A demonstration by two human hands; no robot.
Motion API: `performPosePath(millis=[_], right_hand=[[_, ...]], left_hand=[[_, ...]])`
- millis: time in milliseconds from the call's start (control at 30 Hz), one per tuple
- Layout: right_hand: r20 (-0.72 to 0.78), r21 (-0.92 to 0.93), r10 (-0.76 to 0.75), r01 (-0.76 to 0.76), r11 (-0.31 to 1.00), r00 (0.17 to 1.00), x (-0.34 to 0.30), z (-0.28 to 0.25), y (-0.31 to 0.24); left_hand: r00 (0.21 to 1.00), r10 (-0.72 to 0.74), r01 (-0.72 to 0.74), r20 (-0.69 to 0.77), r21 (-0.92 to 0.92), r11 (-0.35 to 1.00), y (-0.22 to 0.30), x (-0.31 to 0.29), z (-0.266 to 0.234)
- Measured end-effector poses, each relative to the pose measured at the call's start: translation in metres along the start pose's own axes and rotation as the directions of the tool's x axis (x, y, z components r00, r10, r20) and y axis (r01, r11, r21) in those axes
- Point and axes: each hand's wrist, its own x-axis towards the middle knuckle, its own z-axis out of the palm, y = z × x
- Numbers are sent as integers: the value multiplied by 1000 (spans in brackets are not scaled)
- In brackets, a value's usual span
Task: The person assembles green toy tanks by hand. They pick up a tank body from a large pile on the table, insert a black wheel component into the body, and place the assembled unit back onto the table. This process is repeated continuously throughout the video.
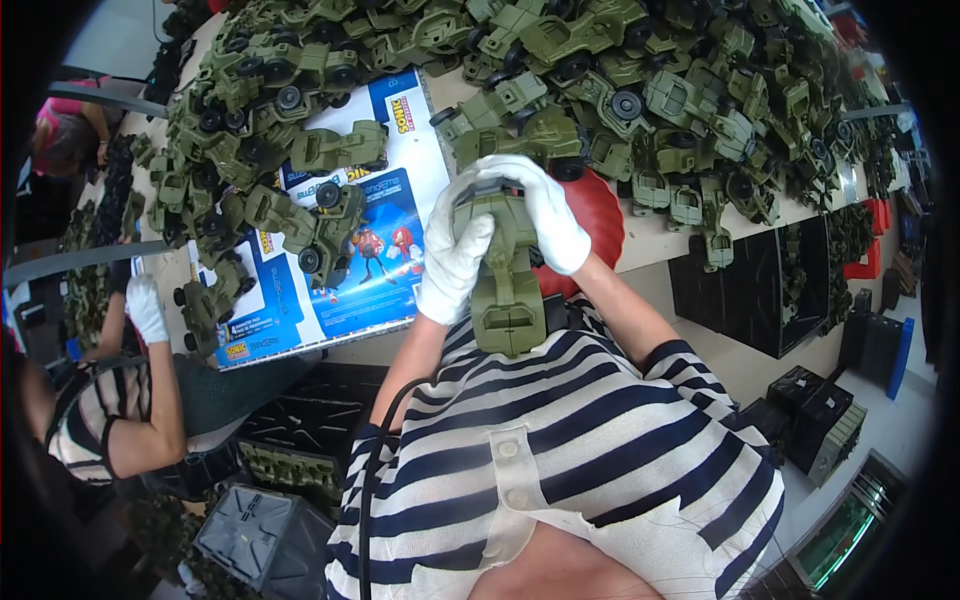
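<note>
Centrally, an olive-green plastic toy vehicle body (505, 270) is held upright between chest and worktop edge, its moulded, ribbed end pointing down toward the striped shirt. Left hand (452, 262), in a white cloth glove, has its grip clenched around the body's left flank; right hand (545, 215), likewise gloved, is closed over the top and right side. Behind the hands, a red, ribbed, rounded plastic object (600, 215) sits at the worktop (650, 240) edge; whether it contains anything cannot be told. Beyond, heaps of matching green toy jeeps (620, 90) with black wheels cover the pale worktop, some lying on a flattened blue printed carton sheet (385, 270). At left, another person's white-gloved hand (147, 308) rests beside a further jeep. Below the worktop, a dark crate (290, 455) holds green moulded parts, and a grey ribbed bin (255, 535) stands near it. At right, black boxes (815, 410) sit on the floor.
</note>
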Motion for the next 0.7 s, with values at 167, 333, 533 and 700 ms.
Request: performPosePath(millis=[167,333,533,700], right_hand=[[-103,-125,-71,58,991,992,-13,15,-25],[-159,-121,-59,40,992,986,-15,21,-17],[-370,-196,120,-203,959,921,-25,13,15],[-671,-552,-397,-65,831,626,65,-179,-18]], left_hand=[[970,218,-221,-110,-20,975,15,-3,14],[963,231,-213,-140,133,968,4,-3,7],[989,77,-104,125,222,970,-9,22,-1],[989,138,8,-49,959,285,-8,82,-107]])
